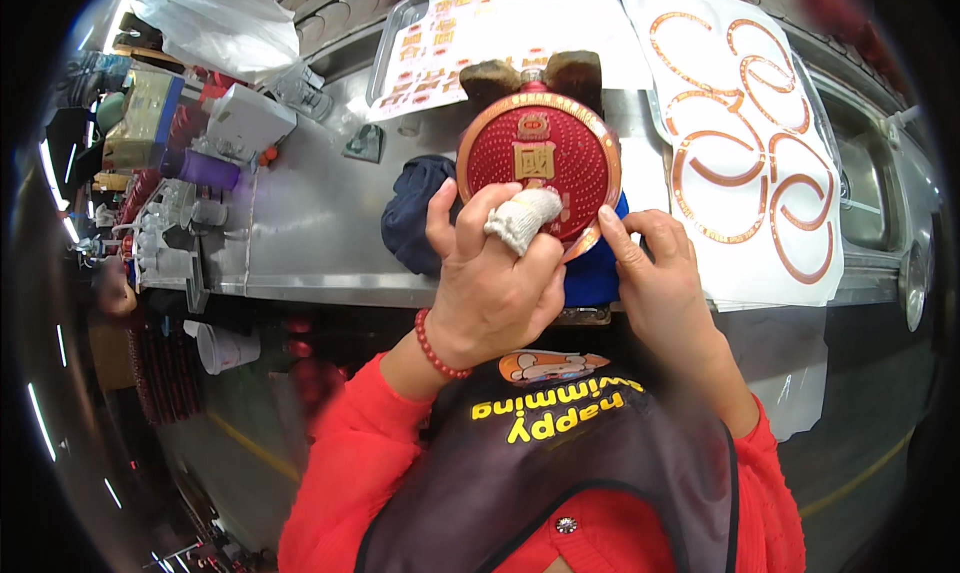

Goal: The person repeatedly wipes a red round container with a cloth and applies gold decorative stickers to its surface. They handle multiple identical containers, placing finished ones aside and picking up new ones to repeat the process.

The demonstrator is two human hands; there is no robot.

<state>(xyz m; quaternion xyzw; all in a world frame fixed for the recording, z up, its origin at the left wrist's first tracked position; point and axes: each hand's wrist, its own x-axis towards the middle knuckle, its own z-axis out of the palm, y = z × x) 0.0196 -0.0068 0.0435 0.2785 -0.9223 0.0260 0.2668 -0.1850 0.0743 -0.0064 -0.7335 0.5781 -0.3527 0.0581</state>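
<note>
A round dark-red flask (575, 158) with a dotted face leans in front of me, its neck away from me. A gold decal band (605, 143) runs along its rim, and a square gold emblem (533, 161) sits mid-face. My left hand (490, 283) lies over the near part of the face, fingers bent and apart. A white knit finger cover (525, 218) on one finger touches the flask; what lies under it is hidden. My right hand (663, 273) pinches the band's loose end at the lower right rim between thumb and finger.
Dark padded blocks (490, 81) stand behind the flask, with a dark blue cloth (415, 213) at its left. Curved decals lie on a white sheet (700, 283) at right, smaller ones on a sheet (560, 18) behind. Bottles and a purple container (208, 169) stand left.
</note>
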